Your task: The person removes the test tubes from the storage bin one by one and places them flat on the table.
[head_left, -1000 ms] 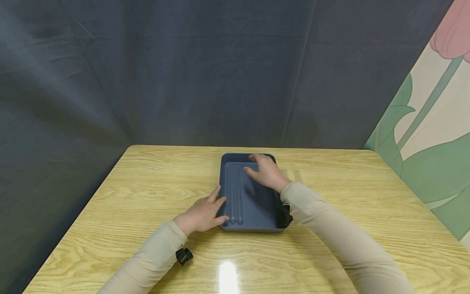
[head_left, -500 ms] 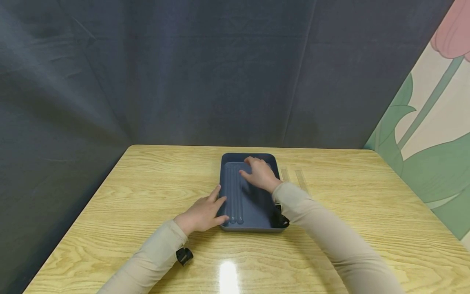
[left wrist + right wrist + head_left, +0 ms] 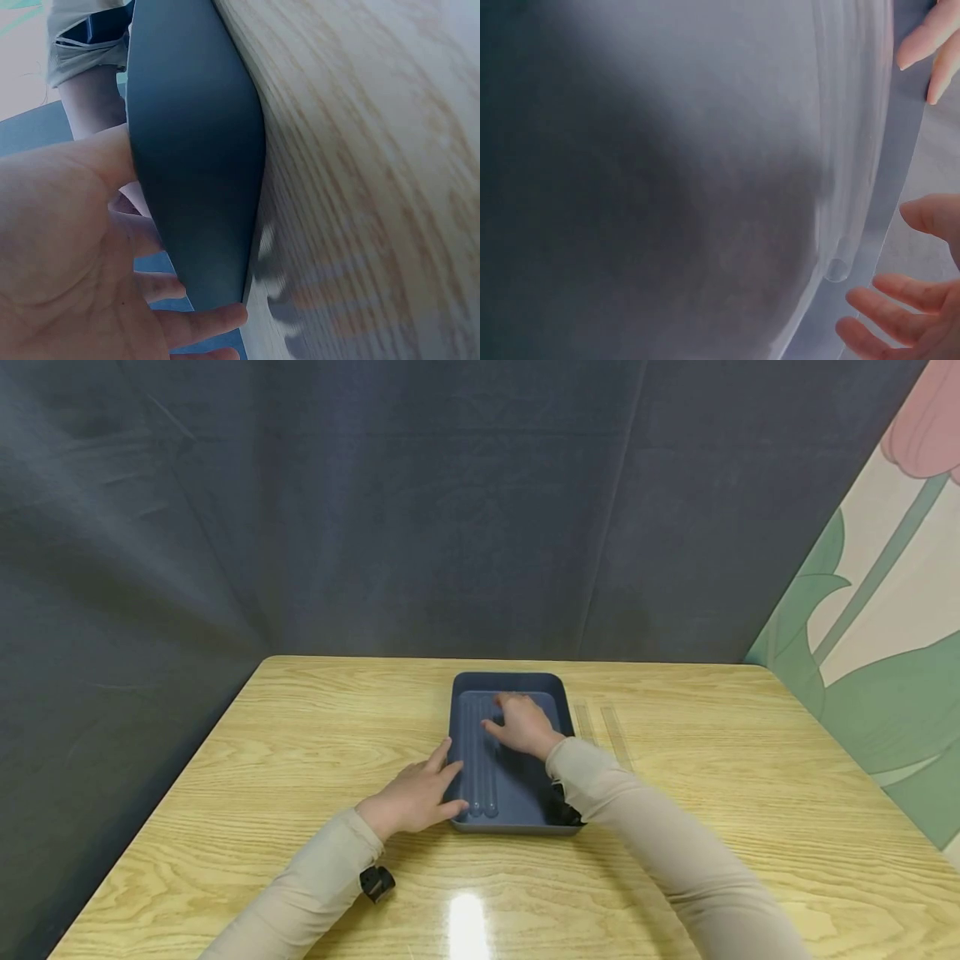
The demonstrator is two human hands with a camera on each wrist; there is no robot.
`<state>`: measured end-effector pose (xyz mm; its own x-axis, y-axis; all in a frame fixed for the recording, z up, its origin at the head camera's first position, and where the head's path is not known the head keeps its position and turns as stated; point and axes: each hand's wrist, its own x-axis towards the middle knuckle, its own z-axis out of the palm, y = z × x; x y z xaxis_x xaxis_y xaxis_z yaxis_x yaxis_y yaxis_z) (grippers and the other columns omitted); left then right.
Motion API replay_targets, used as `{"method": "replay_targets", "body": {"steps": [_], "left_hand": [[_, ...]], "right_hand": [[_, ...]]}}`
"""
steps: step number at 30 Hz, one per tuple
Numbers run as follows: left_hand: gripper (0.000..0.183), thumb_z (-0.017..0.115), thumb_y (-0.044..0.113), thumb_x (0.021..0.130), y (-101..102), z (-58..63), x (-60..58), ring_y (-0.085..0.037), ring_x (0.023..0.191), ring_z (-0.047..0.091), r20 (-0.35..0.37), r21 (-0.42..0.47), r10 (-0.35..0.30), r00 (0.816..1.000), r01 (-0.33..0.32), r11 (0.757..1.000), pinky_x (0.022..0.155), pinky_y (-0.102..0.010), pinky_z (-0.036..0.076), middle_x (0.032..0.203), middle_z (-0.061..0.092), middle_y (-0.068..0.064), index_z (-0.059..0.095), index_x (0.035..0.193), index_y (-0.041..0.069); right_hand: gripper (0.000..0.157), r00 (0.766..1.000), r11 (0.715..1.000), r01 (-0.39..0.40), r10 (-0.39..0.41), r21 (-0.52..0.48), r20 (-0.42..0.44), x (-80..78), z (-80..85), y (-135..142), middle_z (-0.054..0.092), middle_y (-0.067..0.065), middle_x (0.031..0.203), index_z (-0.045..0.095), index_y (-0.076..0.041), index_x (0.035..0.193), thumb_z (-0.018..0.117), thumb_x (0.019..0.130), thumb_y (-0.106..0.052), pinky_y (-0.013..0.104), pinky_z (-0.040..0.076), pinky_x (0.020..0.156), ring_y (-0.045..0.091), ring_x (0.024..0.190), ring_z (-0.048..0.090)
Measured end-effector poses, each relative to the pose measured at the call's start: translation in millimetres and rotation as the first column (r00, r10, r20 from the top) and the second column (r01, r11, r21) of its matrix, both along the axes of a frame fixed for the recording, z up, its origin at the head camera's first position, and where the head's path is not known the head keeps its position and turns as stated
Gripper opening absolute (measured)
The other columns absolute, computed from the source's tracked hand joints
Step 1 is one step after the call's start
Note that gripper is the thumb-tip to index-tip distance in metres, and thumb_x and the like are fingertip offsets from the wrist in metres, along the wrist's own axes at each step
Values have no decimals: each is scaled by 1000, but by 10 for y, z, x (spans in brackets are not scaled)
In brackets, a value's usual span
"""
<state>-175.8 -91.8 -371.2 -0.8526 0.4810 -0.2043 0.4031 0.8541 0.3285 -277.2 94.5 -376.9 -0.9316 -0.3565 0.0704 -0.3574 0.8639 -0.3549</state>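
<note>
1. The tray [image 3: 517, 829] sits on the wooden surface [image 3: 337, 718].
2. Clear tubes [image 3: 489, 768] lie lengthwise along its left side; two more tubes [image 3: 615, 735] lie outside, just right of it.
3. The left hand [image 3: 412, 795] touches the tray's left wall, fingers spread apart.
4. The right hand [image 3: 525, 727] hovers over the tray, thumb and fingers apart.

Seemingly a curtained-off indoor workspace: wood-grain table [image 3: 330, 718], dark curtain [image 3: 450, 510] behind, flower-painted wall [image 3: 892, 618] at right.
</note>
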Motion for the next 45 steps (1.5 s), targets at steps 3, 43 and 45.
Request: {"method": "replay_targets", "body": {"steps": [3,43,45], "left_hand": [[63,53,39,94,0,1,5,-40,133,38,5,-1,-1,1000,1,1000,111,-49,31,157,7,-20,37,142,2],[63,52,41,94,-22,-36,-25,-40,134,36,5,11,-1,1000,1,1000,111,-49,31,157,5,-19,37,142,2],[63,52,41,94,-20,-35,-26,-40,134,36,5,11,-1,1000,1,1000,111,-49,31,157,5,-19,37,142,2]], "right_hand": [[48,1000,1000,-7,7,16,3,17,-12,-19,62,20,121,56,4,124,61,90,-30,46,50,90,34,108,61],[54,994,980,101,-105,174,13,38,-87,-144,60,22,123,53,2,128,62,89,-34,53,45,95,38,111,56],[55,994,977,105,-109,185,15,36,-87,-143,60,21,123,53,1,128,62,88,-35,53,45,95,38,112,56]]}}
